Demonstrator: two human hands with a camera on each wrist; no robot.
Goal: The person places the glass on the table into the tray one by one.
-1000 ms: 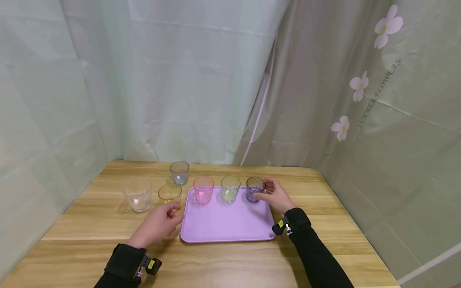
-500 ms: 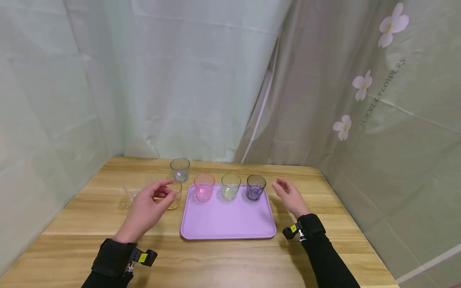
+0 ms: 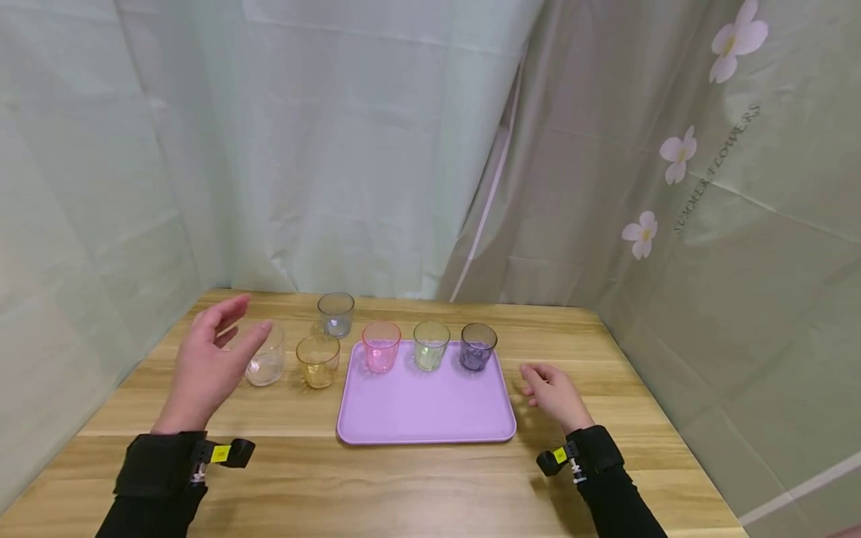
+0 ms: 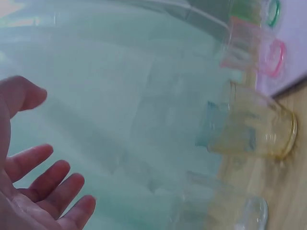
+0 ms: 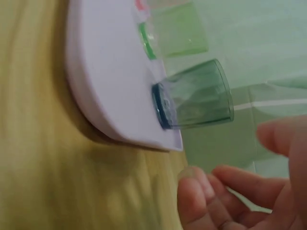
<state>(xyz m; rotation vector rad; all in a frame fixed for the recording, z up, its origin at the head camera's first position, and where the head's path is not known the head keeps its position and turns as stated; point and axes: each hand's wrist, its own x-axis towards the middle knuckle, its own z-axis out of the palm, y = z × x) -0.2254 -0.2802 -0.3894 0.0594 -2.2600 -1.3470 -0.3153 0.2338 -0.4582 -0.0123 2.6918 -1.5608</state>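
In the head view my left hand (image 3: pixel 208 366) is raised at the left, thumb and fingers spread apart with nothing between them. It partly covers a clear glass (image 3: pixel 267 362) behind it. A yellow glass (image 3: pixel 318 362) stands just right of that one. My right hand (image 3: pixel 554 396) hovers low beside the right edge of the purple tray (image 3: pixel 424 418), fingers loosely bent and holding nothing. Along the tray's back edge stand a pink glass (image 3: pixel 381 348), a green glass (image 3: pixel 430 347) and a dark purple glass (image 3: pixel 477 348). The dark one is closest to my right hand (image 5: pixel 235 191) in the right wrist view.
A grey-blue glass (image 3: pixel 335 314) stands at the back of the wooden table (image 3: pixel 377 493), behind the yellow one. Pale curtains (image 3: pixel 363 149) hang close around the table's back and sides.
My right hand has let go of the dark purple glass and drawn back toward the right and nearer me. My left hand has risen and moved left, from near the yellow glass to the clear one.
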